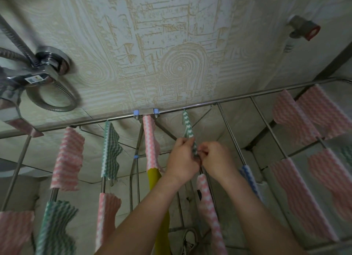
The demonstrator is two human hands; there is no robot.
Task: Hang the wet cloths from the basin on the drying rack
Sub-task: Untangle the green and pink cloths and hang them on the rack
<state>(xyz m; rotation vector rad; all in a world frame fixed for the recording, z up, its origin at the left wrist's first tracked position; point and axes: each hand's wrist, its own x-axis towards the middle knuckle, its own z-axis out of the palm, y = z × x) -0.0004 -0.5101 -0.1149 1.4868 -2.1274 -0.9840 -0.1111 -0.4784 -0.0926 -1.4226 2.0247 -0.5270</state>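
Both hands meet at the near end of a green zigzag cloth [188, 129], which is draped over one bar of the drying rack [238, 100]. The left hand [181, 159] pinches the cloth's edge between curled fingers [185, 141] and thumb. The right hand [216, 160] pinches the same end just beside it, and the two sets of fingers nearly touch.

From the fingers the cloth's long axis runs up and away along the bar towards the far rail, so any smoothing or tugging probably has to follow that line. The left hand sits slightly further up the cloth.

Directly below the fingers on the same bar hangs a pink zigzag cloth [206, 203], close enough to crowd the green one. The basin is not in view.
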